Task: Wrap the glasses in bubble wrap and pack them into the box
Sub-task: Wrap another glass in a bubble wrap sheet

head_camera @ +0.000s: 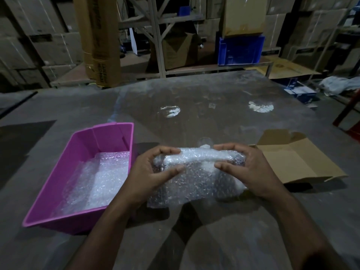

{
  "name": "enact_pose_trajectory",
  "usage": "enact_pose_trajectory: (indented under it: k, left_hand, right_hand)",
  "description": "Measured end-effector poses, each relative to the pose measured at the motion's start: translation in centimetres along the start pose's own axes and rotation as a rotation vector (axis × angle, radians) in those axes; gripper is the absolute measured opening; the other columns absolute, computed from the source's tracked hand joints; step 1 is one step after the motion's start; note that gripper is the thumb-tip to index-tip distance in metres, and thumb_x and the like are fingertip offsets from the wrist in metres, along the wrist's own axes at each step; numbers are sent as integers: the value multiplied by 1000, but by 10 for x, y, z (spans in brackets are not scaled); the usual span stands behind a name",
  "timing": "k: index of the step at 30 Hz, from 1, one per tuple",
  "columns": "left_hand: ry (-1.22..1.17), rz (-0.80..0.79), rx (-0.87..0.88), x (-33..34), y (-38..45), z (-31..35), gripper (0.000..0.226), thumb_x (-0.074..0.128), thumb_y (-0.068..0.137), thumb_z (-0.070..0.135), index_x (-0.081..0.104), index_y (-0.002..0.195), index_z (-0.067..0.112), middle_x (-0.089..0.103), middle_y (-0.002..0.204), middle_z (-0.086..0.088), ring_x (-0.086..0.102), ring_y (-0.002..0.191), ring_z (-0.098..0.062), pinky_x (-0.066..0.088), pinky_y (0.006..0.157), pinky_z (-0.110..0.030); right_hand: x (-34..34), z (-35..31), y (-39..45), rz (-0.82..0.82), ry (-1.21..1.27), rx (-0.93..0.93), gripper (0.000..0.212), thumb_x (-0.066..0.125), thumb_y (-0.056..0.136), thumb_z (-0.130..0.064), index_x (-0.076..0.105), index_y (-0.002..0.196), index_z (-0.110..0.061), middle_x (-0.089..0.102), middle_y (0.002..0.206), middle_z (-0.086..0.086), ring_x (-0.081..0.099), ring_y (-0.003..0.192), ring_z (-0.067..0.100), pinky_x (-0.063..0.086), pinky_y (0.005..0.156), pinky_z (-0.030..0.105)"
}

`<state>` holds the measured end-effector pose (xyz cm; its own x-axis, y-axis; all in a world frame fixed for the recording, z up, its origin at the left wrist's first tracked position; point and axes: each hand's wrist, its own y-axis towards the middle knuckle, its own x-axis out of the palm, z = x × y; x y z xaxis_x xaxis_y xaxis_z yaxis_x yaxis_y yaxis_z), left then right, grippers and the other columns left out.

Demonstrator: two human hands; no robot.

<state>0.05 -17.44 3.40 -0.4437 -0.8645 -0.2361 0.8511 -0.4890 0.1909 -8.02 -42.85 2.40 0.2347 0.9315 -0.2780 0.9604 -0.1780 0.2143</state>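
Both hands, left [153, 169] and right [243, 168], pinch the bubble wrap [194, 178] roll mid-table [194, 106], apparently wrapping a glass. Next, I'd guess: finish rolling, then lower it into the cardboard box [292, 160] at right.

Two bare forearms reach out over the table [194, 240] — no sleeves, no gloves — ending in the left hand [150, 172] and right hand [247, 168], ringless.

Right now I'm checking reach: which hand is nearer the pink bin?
Left. The left hand grips the bubble wrap just beside the pink bin; the right hand grips the wrap's far end, nearer the cardboard box.
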Motion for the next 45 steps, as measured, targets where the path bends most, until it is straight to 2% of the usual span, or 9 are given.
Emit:
enact_pose_trajectory:
  k: [5,10,14,19,25,29,33,39,45]
  left_hand:
    - [76,40,54,2,13,-2,23,82,81,2,75,100,12,76,98,4,70,82,-5,52,73,-17]
    - [263,138,127,-3,28,-8,13,80,79,30,74,85,19,66,96,-2,66,90,-8,49,81,-17]
    - [149,89,28,-6,33,-6,16,72,88,29,73,86,14,70,80,-4,61,70,-7,47,64,-21]
    - [109,110,15,-4,33,-9,13,60,100,15,67,110,19,70,106,-6,65,78,-16,55,70,-25]
    - [30,103,-35,6,30,-7,21,55,103,8,75,106,14,74,96,-6,58,71,-7,49,64,-17]
    - [16,40,-69,13,26,-7,30,83,80,13,73,109,14,77,106,0,72,88,-16,60,77,-30]
    - [99,86,-16,17,30,-11,27,82,77,-6,74,99,8,78,94,4,66,75,-3,51,67,-15]
    - [156,161,15,15,31,-13,9,79,84,7,76,88,15,69,89,-19,58,68,-17,44,60,-28]
    - [-62,196,-43,17,32,-12,16,70,91,8,70,98,-7,69,81,-16,64,72,-20,55,66,-25]
  right_hand:
    - [-1,9,13,58,-158,-52,8,77,86,-23,76,93,-26,68,97,-8,66,93,3,49,84,16]
    - [-7,12,24,22,-164,-110,17,66,88,-39,75,86,-25,57,91,-8,61,89,6,42,76,11]
    - [-12,16,32,-33,-143,-118,15,65,97,-24,73,107,-31,71,109,-23,63,106,-4,46,85,10]
    - [-12,18,35,-103,-100,-103,42,52,101,3,74,110,-32,69,114,-31,59,111,-13,42,83,3]
    - [-11,21,33,-152,-142,-78,31,76,81,-42,70,112,-39,64,116,-18,58,116,-3,47,96,25]
    - [-10,25,35,-52,-131,-121,27,79,85,-16,72,102,-36,66,105,-8,63,99,1,52,79,20]
    - [-12,33,37,-79,-177,-180,29,71,89,-1,75,103,-27,62,100,-4,61,97,6,44,82,12]
    - [-19,30,38,-60,-309,-243,20,60,97,-29,71,114,-32,61,104,-26,55,104,-1,36,82,6]
    - [-25,30,37,-84,-149,-166,32,52,103,-9,71,118,-30,59,120,-40,55,108,-21,37,85,-1]
